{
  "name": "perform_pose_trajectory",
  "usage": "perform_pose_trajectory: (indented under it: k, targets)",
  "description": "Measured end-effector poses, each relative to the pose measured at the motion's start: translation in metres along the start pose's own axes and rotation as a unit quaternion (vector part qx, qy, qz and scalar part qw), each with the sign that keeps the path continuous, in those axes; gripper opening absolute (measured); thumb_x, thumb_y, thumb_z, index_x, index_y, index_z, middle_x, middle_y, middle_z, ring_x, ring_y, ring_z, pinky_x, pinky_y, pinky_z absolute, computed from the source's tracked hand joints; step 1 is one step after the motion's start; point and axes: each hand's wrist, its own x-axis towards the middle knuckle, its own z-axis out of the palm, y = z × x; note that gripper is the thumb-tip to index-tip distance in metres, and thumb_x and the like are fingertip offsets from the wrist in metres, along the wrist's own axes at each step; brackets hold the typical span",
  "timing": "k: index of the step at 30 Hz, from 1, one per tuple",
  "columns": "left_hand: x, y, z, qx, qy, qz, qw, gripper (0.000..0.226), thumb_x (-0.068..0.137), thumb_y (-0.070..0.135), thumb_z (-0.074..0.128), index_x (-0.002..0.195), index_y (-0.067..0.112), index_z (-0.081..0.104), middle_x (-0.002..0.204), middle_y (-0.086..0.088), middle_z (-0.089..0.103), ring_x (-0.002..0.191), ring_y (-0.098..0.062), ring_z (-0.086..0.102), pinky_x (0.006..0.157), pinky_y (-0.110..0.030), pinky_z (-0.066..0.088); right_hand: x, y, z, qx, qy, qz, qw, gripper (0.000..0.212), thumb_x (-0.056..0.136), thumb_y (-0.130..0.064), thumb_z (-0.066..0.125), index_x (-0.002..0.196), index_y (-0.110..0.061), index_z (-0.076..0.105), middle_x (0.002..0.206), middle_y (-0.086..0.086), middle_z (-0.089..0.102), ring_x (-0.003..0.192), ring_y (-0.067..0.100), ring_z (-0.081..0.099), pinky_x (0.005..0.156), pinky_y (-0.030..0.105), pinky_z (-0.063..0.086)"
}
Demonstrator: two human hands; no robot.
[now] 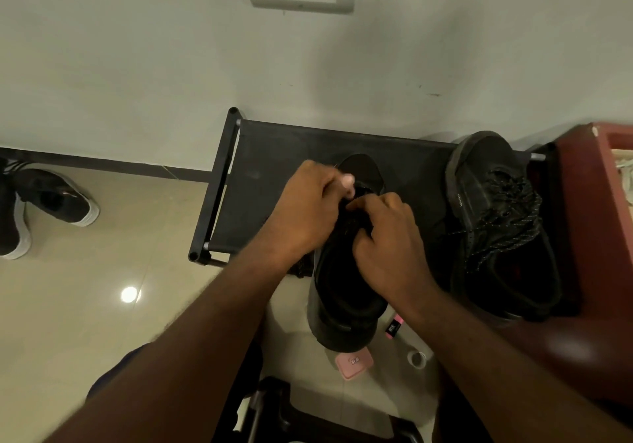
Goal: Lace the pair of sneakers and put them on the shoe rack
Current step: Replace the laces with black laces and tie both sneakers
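While the laced sneaker (pixel 496 223) lies on the shoe rack (pixel 274 155) at right, the second sneaker (pixel 342 292) overhangs the rack's front edge, with the left hand (pixel 305 209) and right hand (pixel 387 237) each in a pinching grip at its eyelets. Lacing is judged unfinished; placement remains outstanding.

Against wall (pixel 137 66) a shoe rack (pixel 270 168), sneaker (pixel 342 292) on it, second sneaker (pixel 493 209) to its right
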Motion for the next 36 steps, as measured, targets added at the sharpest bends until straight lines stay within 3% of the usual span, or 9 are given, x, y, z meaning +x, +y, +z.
perform_pose_trajectory:
  k: [3, 5, 9, 15, 21, 24, 26, 33, 36]
  targets:
    - [-0.001, 0.015, -0.006, -0.491, -0.039, -0.037, 0.87, 0.029, 0.105, 0.025, 0.041, 0.082, 0.015, 0.057, 0.084, -0.002, 0.069, 0.074, -0.008, 0.068, 0.084, -0.027, 0.057, 0.0, 0.0, 0.0, 0.004, -0.002, 0.002, 1.0, 0.036, 0.09, -0.015, 0.053, 0.123, -0.027, 0.06, 0.116, -0.003, 0.049, 0.108, 0.016, 0.044, 0.094, 0.044, 0.046]
    - [-0.001, 0.018, -0.014, -0.635, -0.046, -0.071, 0.768, 0.029, 0.106, 0.026, 0.038, 0.085, 0.014, 0.053, 0.07, 0.0, 0.059, 0.05, -0.007, 0.052, 0.059, -0.024, 0.055, -0.001, 0.0, 0.0, 0.004, -0.003, 0.005, 1.0, 0.036, 0.09, -0.013, 0.053, 0.123, -0.027, 0.061, 0.118, -0.003, 0.049, 0.11, 0.016, 0.044, 0.096, 0.043, 0.045]
    - [0.001, -0.006, -0.01, -0.019, 0.056, -0.106, 0.993, 0.03, 0.104, 0.032, 0.046, 0.089, 0.013, 0.063, 0.084, -0.001, 0.067, 0.064, -0.004, 0.058, 0.058, -0.023, 0.048, 0.001, 0.0, 0.0, 0.006, -0.006, 0.009, 1.0, 0.035, 0.091, -0.014, 0.054, 0.122, -0.028, 0.06, 0.121, -0.004, 0.049, 0.113, 0.015, 0.043, 0.098, 0.044, 0.045]
    - [0.003, -0.017, 0.002, 0.261, -0.09, -0.092, 0.957, 0.034, 0.098, 0.038, 0.057, 0.071, 0.016, 0.054, 0.073, -0.004, 0.059, 0.075, -0.025, 0.063, 0.068, -0.034, 0.05, 0.002, -0.001, 0.003, -0.002, -0.001, 0.01, 1.0, 0.029, 0.091, -0.017, 0.054, 0.118, -0.027, 0.06, 0.118, -0.003, 0.05, 0.108, 0.017, 0.046, 0.093, 0.045, 0.047]
    - [-0.004, -0.001, -0.012, -0.134, 0.012, 0.036, 0.99, 0.042, 0.104, 0.034, 0.045, 0.068, 0.015, 0.056, 0.064, 0.001, 0.053, 0.059, -0.004, 0.049, 0.06, -0.023, 0.043, 0.001, -0.001, 0.001, -0.005, -0.002, 0.019, 1.0, 0.035, 0.09, -0.016, 0.054, 0.122, -0.027, 0.062, 0.119, -0.004, 0.051, 0.111, 0.017, 0.046, 0.096, 0.044, 0.044]
    - [-0.002, 0.003, -0.02, -0.472, -0.013, -0.011, 0.881, 0.049, 0.104, 0.034, 0.041, 0.065, 0.022, 0.068, 0.087, -0.009, 0.066, 0.099, -0.023, 0.065, 0.098, -0.037, 0.049, 0.001, -0.003, 0.0, -0.018, -0.006, 0.022, 1.0, 0.037, 0.09, -0.016, 0.053, 0.124, -0.027, 0.062, 0.121, -0.004, 0.051, 0.113, 0.017, 0.045, 0.098, 0.042, 0.043]
    - [-0.004, 0.006, -0.024, -0.593, -0.085, -0.046, 0.799, 0.046, 0.103, 0.034, 0.04, 0.065, 0.016, 0.06, 0.077, -0.008, 0.064, 0.089, -0.027, 0.069, 0.099, -0.043, 0.051, 0.001, -0.003, 0.001, -0.025, -0.007, 0.026, 0.999, 0.037, 0.09, -0.017, 0.053, 0.125, -0.029, 0.061, 0.121, -0.005, 0.05, 0.113, 0.016, 0.045, 0.098, 0.041, 0.044]
    - [-0.007, 0.007, -0.031, -0.646, -0.077, -0.102, 0.753, 0.043, 0.105, 0.034, 0.04, 0.067, 0.015, 0.045, 0.06, 0.003, 0.042, 0.051, -0.008, 0.044, 0.073, -0.033, 0.055, 0.002, -0.005, 0.003, -0.038, 0.003, 0.034, 0.999, 0.037, 0.091, -0.018, 0.054, 0.126, -0.029, 0.06, 0.125, -0.005, 0.052, 0.114, 0.016, 0.047, 0.098, 0.041, 0.045]
    - [-0.006, 0.005, -0.028, -0.576, -0.032, -0.087, 0.812, 0.034, 0.105, 0.029, 0.043, 0.076, 0.013, 0.05, 0.064, 0.0, 0.051, 0.057, -0.011, 0.052, 0.073, -0.034, 0.056, 0.001, -0.005, 0.001, -0.031, 0.0, 0.035, 0.999, 0.039, 0.091, -0.016, 0.053, 0.127, -0.029, 0.06, 0.126, -0.004, 0.051, 0.115, 0.017, 0.046, 0.098, 0.042, 0.045]
